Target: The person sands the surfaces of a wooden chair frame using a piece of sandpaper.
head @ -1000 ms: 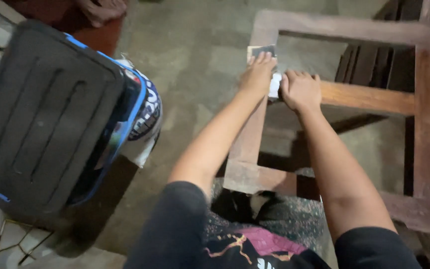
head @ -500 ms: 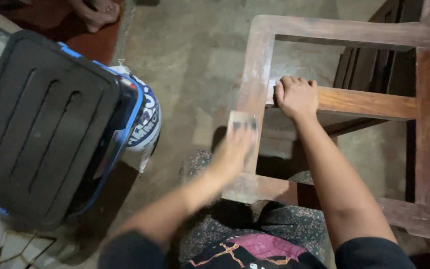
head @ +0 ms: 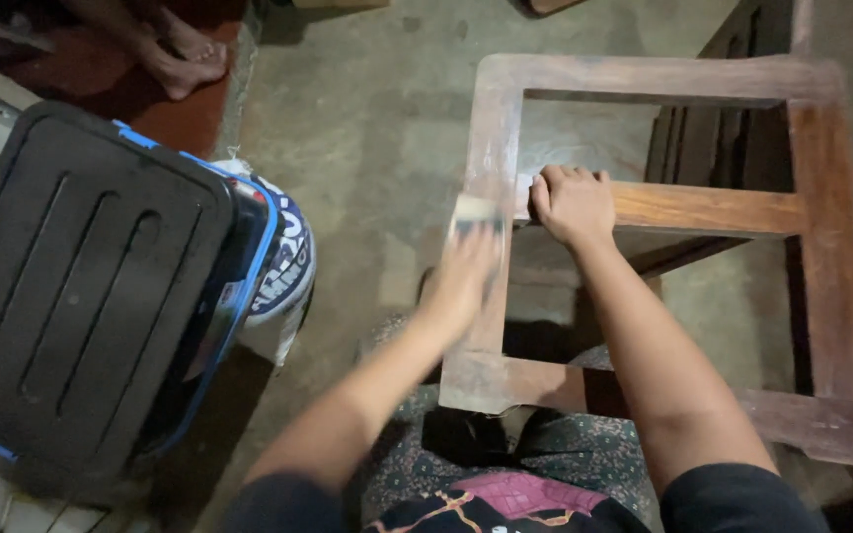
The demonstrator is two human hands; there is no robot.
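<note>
We are pressing our left hand (head: 464, 271) flat on a small piece of sandpaper (head: 476, 214), which is lying against the left rail of the wooden frame (head: 491, 128), roughly level with the middle crossbar; the hand is blurred, so we cannot tell how tightly the fingers are curling over the sheet. Our right hand (head: 573, 202) is closing around the near end of the crossbar (head: 708, 209), knuckles up, just beside where it is joining the left rail. The frame is standing on the concrete floor (head: 377, 118) in front of our knees, its near left corner pale and worn. To our left a black plastic lid (head: 81, 276) with a blue rim is leaning over a white printed sack (head: 288, 257). At the top left, another person's bare foot (head: 185, 54) is resting on a red mat (head: 120, 89).
</note>
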